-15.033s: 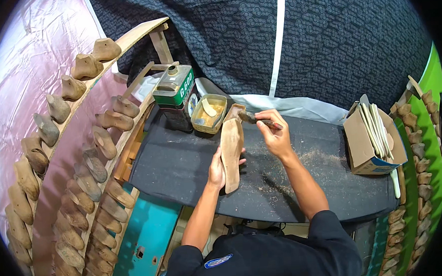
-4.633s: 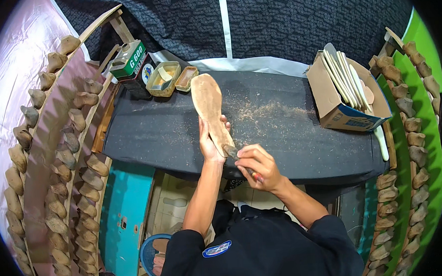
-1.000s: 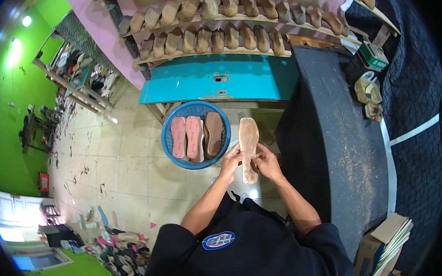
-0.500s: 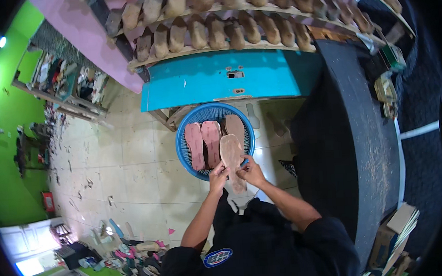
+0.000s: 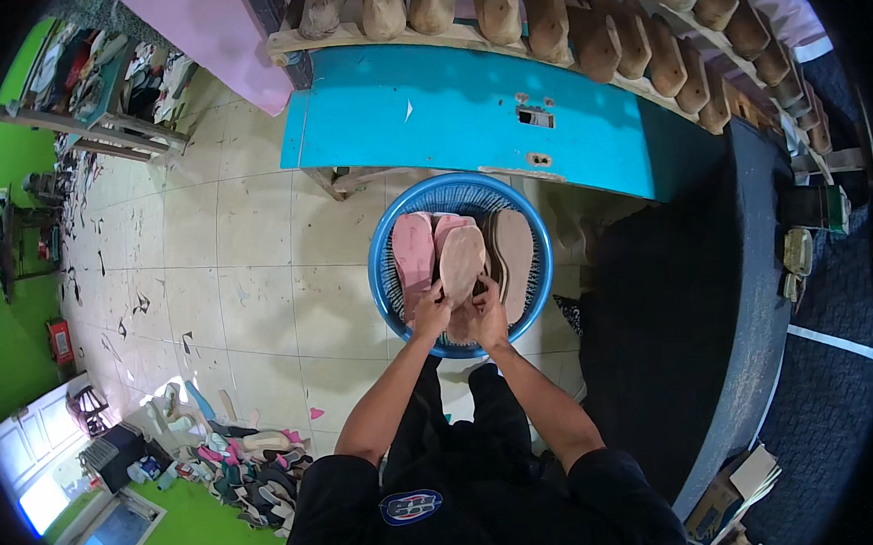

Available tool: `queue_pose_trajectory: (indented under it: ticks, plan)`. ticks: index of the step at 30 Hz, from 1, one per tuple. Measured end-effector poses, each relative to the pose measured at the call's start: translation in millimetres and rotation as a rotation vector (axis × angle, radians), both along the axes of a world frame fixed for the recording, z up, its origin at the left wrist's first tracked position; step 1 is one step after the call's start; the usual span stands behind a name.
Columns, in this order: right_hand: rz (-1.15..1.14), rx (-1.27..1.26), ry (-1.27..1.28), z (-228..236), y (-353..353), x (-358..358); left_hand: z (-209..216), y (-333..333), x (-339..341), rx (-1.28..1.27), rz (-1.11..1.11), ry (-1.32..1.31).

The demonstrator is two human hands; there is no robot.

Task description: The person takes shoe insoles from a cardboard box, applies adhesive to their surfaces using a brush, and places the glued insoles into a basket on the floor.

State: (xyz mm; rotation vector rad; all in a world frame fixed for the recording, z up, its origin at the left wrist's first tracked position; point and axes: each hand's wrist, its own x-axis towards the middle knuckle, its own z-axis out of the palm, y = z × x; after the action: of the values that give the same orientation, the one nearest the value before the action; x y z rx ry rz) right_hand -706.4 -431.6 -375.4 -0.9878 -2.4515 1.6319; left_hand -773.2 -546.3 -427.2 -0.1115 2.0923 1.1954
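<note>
Sole (image 5: 462, 261): long axis points straight away from both hands, over the basket (image 5: 387, 238).
Left hand (image 5: 429, 312): closed on its near end.
Right hand (image 5: 488, 312): same, equally near.

My hands (image 5: 459, 316) meet over the blue basket (image 5: 387, 238), its rim ringing them close. Soles (image 5: 414, 254) already fill its bottom. Ahead, the teal panel (image 5: 447, 104) and the shelf of wooden lasts (image 5: 542, 15) block the way; the dark table (image 5: 694, 289) walls my right. The tiled floor (image 5: 249, 282) lies open to my left.
</note>
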Motion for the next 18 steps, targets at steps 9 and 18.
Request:
queue_pose_trajectory:
  ticks: [9,18]
  plan:
    - [-0.082,0.085,-0.122,-20.0,-0.3,-14.9,12.2,9.7,-14.9,-0.014,-0.046,-0.137]
    - [-0.113,0.166,-0.048,-29.3,-13.1,-22.8,-13.4,-5.7,-6.1,0.099,-0.056,-0.032]
